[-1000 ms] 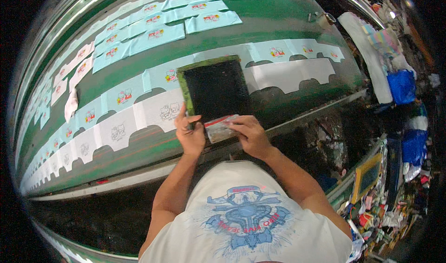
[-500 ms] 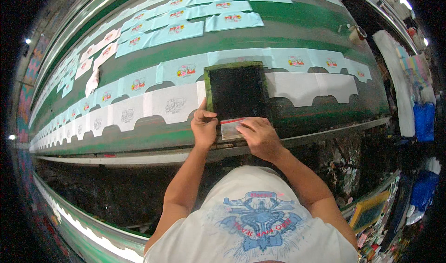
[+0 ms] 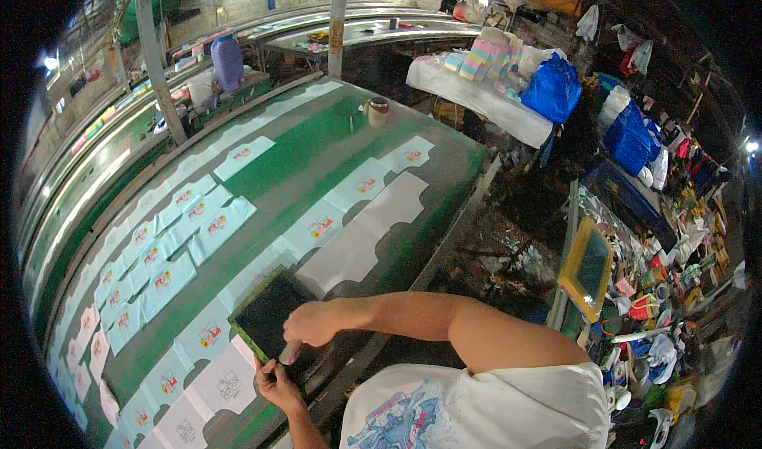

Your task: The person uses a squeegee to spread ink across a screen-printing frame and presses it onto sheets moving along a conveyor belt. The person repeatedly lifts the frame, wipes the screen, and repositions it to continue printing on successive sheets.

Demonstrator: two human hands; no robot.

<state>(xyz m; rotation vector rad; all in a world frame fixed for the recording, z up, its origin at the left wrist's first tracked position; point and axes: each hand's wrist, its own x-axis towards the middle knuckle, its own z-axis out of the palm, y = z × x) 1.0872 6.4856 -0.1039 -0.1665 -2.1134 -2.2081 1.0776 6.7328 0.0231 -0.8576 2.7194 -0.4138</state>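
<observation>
A screen-printing frame [image 3: 271, 310] with a dark mesh and a green-stained border lies over the row of white cut fabric pieces. My left hand [image 3: 278, 387] grips its near left corner, thumb and fingers at the border. In my right hand [image 3: 312, 323], closed over the mesh, is a squeegee [image 3: 293, 352]; the fingers hide most of it. Beside the frame, a white piece [image 3: 226, 381] bears a dark line print, while the white piece [image 3: 341, 258] on the other side looks plain. Farther back runs a row of light blue pieces [image 3: 208, 334] with coloured prints.
Overlapping light blue pieces [image 3: 163, 278] and a few pink ones [image 3: 99, 352] lie on the green table [image 3: 317, 151]. A small bucket [image 3: 379, 112] stands at its far end. To my right are a yellow-framed screen [image 3: 586, 270], cluttered goods and blue bags [image 3: 552, 89].
My view has swung right and up, bringing the far tables and the clutter into sight. My right hand and squeegee now sit over the mesh; the left hand stays at the frame's corner.
</observation>
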